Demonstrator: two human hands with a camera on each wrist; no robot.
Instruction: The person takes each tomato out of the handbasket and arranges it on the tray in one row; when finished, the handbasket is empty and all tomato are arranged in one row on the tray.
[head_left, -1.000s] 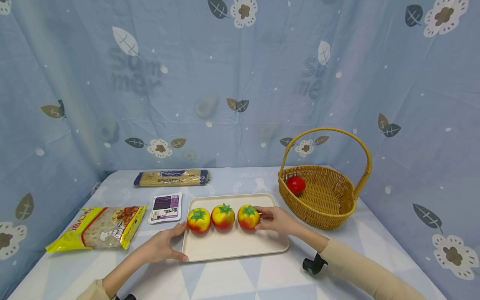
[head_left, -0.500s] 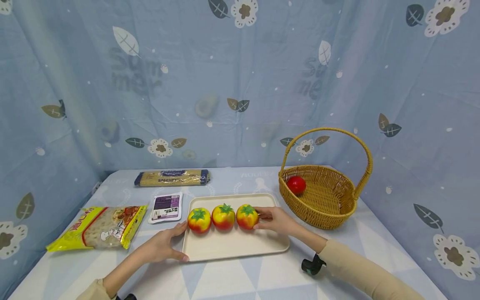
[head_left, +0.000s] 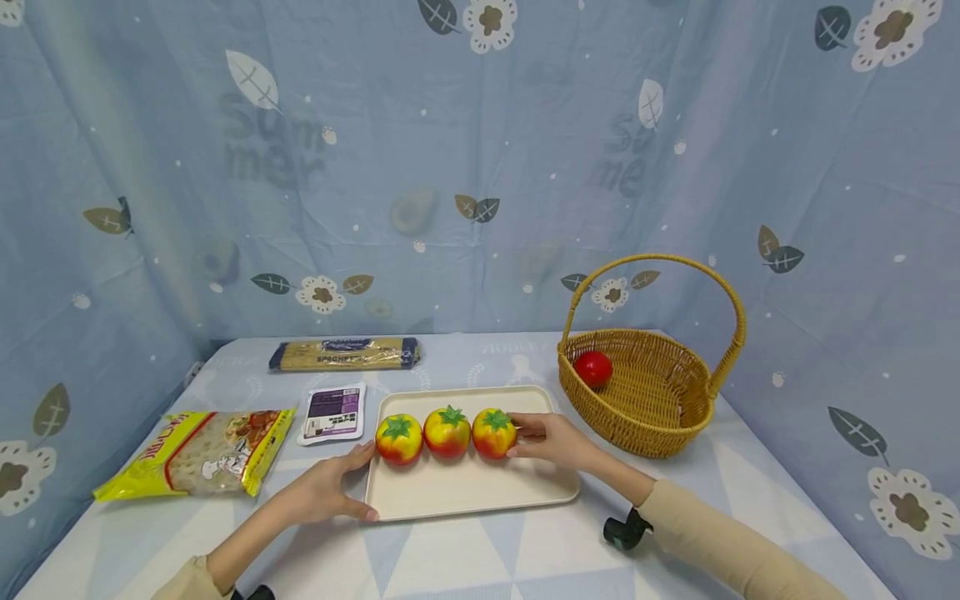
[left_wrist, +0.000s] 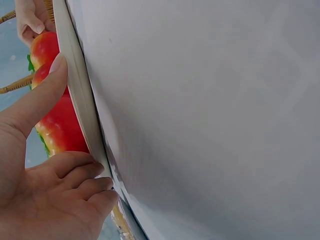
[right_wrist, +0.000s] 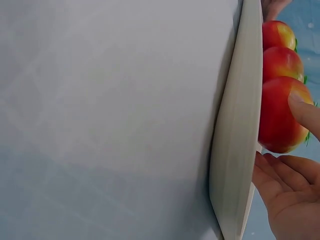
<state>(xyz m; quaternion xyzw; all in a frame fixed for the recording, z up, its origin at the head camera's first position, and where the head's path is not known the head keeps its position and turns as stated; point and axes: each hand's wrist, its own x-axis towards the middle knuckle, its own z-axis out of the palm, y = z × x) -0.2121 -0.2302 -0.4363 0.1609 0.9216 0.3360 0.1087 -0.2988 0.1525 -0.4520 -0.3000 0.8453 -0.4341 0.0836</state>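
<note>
Three yellow-and-red tomatoes with green leafy tops stand in a row on a cream tray (head_left: 465, 496): a left one (head_left: 398, 440), a middle one (head_left: 447, 433) and a right one (head_left: 493, 434). My right hand (head_left: 551, 440) holds the right tomato from its right side, thumb on the near side in the right wrist view, fingers behind. At the tray's left end, my left hand (head_left: 318, 492) has its thumb at the near corner and its fingertips at the left edge, close beside the left tomato. Its fingers are spread and relaxed.
A wicker basket (head_left: 637, 429) with a tall handle and a red round fruit or vegetable (head_left: 593, 369) inside stands at right. Behind the tray lies a spaghetti pack (head_left: 345, 356). A small purple-labelled packet (head_left: 333, 414) and a yellow food bag (head_left: 202, 454) lie at left.
The right tomato has shifted slightly left with my right hand, closer to the middle tomato, then stayed put. My left hand has not visibly moved.
</note>
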